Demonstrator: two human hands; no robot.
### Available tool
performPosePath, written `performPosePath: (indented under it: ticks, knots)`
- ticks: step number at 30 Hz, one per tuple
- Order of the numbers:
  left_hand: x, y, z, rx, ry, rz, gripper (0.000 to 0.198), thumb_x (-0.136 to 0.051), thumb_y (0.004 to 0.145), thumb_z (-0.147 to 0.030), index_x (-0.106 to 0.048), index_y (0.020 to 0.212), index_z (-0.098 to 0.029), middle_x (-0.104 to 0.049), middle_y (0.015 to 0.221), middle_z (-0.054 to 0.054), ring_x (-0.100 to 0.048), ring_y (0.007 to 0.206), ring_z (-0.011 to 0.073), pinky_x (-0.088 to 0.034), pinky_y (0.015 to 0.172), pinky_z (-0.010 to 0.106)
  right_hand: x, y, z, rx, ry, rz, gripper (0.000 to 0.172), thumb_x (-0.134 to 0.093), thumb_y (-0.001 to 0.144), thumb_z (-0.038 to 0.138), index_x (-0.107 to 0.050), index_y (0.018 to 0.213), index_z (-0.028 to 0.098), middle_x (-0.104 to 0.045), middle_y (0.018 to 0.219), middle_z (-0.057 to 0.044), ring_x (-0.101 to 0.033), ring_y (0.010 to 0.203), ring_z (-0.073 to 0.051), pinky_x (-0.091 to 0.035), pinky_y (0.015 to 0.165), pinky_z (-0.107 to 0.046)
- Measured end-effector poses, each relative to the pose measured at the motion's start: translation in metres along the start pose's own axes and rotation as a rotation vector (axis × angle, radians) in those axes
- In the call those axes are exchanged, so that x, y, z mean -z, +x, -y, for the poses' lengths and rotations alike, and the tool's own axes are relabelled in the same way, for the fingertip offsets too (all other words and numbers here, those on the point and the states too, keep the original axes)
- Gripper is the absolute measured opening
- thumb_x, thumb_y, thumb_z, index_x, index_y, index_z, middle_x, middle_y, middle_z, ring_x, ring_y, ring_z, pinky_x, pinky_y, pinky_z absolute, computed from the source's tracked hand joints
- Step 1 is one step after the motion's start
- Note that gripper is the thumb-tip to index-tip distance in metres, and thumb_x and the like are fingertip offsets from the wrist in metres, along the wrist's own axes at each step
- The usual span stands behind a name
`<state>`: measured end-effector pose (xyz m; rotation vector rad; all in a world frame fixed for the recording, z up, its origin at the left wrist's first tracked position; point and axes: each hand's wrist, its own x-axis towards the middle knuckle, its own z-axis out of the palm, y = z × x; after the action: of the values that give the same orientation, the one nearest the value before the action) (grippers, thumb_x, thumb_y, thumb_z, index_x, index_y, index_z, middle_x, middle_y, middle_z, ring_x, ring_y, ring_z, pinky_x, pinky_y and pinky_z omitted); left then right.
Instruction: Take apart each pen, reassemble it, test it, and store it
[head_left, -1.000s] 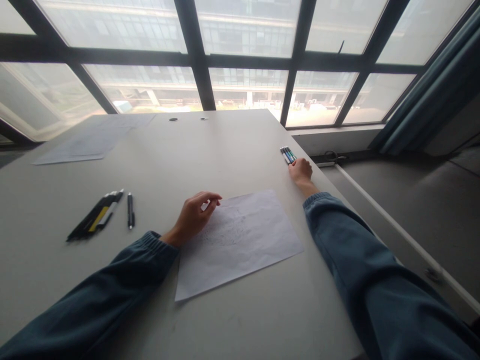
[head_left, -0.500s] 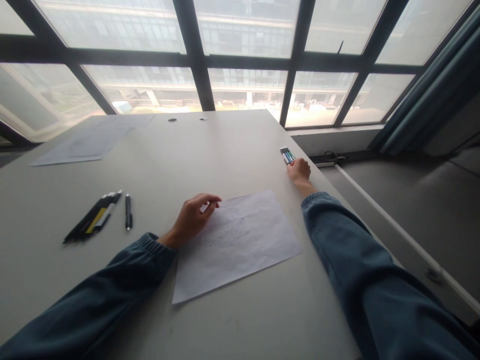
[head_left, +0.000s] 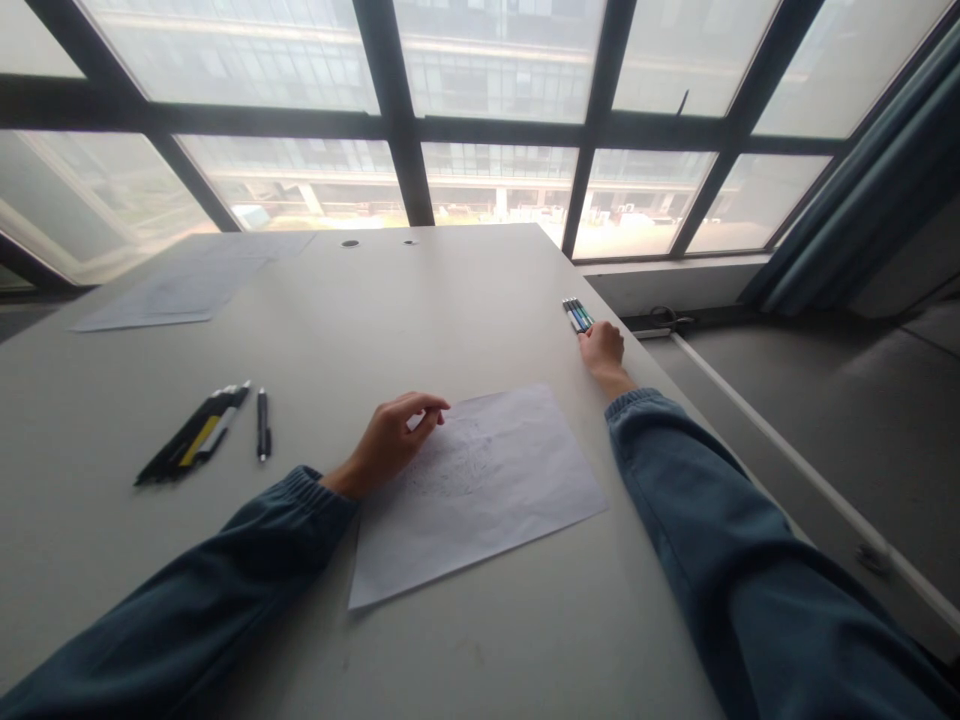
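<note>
A white sheet of paper point(head_left: 487, 490) with a faint pencil drawing lies in front of me on the grey table point(head_left: 420, 300). My left hand point(head_left: 390, 440) rests at the sheet's upper left corner, fingers bent, thumb and fingertips pinched at the paper's edge. My right hand point(head_left: 602, 348) is stretched out to the table's right edge. Its fingers curl down over the near ends of a small bundle of coloured pens point(head_left: 577, 312), which lie flat on the table.
Several black pens point(head_left: 196, 432) and one separate black pen point(head_left: 262, 423) lie at the left. More paper sheets point(head_left: 184, 288) lie at the far left. Large windows point(head_left: 495, 80) stand behind the table. Scissors point(head_left: 664, 317) rest on the ledge to the right.
Both hands stay where they were on the paper and the pens. Only the view has shifted slightly.
</note>
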<state>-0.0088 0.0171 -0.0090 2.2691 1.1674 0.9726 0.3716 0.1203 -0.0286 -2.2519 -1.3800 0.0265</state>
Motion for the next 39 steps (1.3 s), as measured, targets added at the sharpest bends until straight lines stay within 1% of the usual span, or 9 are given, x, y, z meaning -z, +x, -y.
performPosePath:
  ticks: [8,13,16,22,24,27,29,39]
  knots:
    - [0.0,-0.001,0.0,-0.015,-0.009,0.011,0.019,-0.056,0.091,-0.026,-0.073,0.098,-0.019,-0.072,0.081,0.003,-0.066,0.075,0.0146,-0.048,0.056,0.02,0.002,-0.003,-0.001,0.018,0.0,-0.014,0.023,-0.061,0.092,0.029,-0.074,0.1,0.013,-0.074,0.106,-0.02,-0.069,0.104,-0.032,-0.051,0.095,-0.041]
    - [0.001,-0.002,0.003,-0.033,0.0,0.021,0.019,-0.056,0.092,-0.026,-0.073,0.099,-0.02,-0.073,0.082,0.003,-0.066,0.076,0.0149,-0.049,0.059,0.021,0.008,-0.009,-0.007,0.014,0.005,-0.007,0.022,-0.061,0.091,0.03,-0.075,0.097,0.014,-0.074,0.103,-0.019,-0.07,0.101,-0.032,-0.052,0.092,-0.04]
    - [0.001,-0.002,0.005,-0.05,0.002,0.02,0.019,-0.056,0.093,-0.027,-0.073,0.1,-0.02,-0.073,0.082,0.003,-0.067,0.076,0.015,-0.05,0.062,0.022,0.012,-0.012,-0.013,0.005,0.007,-0.005,0.021,-0.061,0.091,0.028,-0.075,0.098,0.014,-0.074,0.104,-0.019,-0.069,0.102,-0.031,-0.052,0.093,-0.04]
    - [0.001,-0.002,0.003,-0.055,0.0,0.024,0.019,-0.055,0.092,-0.026,-0.073,0.099,-0.02,-0.073,0.082,0.003,-0.067,0.075,0.0149,-0.049,0.06,0.021,0.013,-0.015,-0.016,-0.021,0.007,-0.012,0.024,-0.055,0.092,0.024,-0.076,0.1,0.014,-0.074,0.105,-0.02,-0.068,0.103,-0.03,-0.051,0.093,-0.039]
    - [0.001,-0.002,0.003,-0.054,-0.003,0.029,0.019,-0.055,0.092,-0.025,-0.073,0.099,-0.02,-0.073,0.082,0.003,-0.067,0.075,0.015,-0.049,0.06,0.021,0.012,-0.015,-0.015,-0.023,0.009,-0.015,0.024,-0.056,0.092,0.026,-0.076,0.1,0.014,-0.074,0.105,-0.019,-0.069,0.102,-0.03,-0.051,0.092,-0.039]
    - [0.001,-0.003,0.004,-0.056,0.001,0.04,0.02,-0.055,0.092,-0.025,-0.073,0.099,-0.02,-0.073,0.083,0.003,-0.067,0.076,0.0151,-0.05,0.06,0.022,0.011,-0.014,-0.012,-0.015,0.014,-0.015,0.023,-0.062,0.09,0.035,-0.076,0.096,0.017,-0.075,0.102,-0.017,-0.07,0.1,-0.031,-0.053,0.089,-0.039]
    - [0.001,-0.003,0.004,-0.057,0.005,0.046,0.02,-0.055,0.092,-0.025,-0.073,0.1,-0.02,-0.073,0.083,0.003,-0.067,0.075,0.0151,-0.05,0.061,0.022,0.01,-0.012,-0.01,-0.014,0.015,-0.016,0.024,-0.065,0.089,0.038,-0.075,0.096,0.017,-0.075,0.102,-0.016,-0.07,0.099,-0.03,-0.053,0.087,-0.039]
    - [0.0,-0.002,0.004,-0.041,0.007,0.048,0.021,-0.055,0.092,-0.027,-0.073,0.1,-0.02,-0.074,0.083,0.003,-0.068,0.075,0.0154,-0.051,0.061,0.022,0.008,-0.008,-0.007,-0.026,0.001,-0.032,0.025,-0.063,0.09,0.037,-0.075,0.099,0.016,-0.074,0.103,-0.018,-0.07,0.099,-0.029,-0.053,0.089,-0.039]
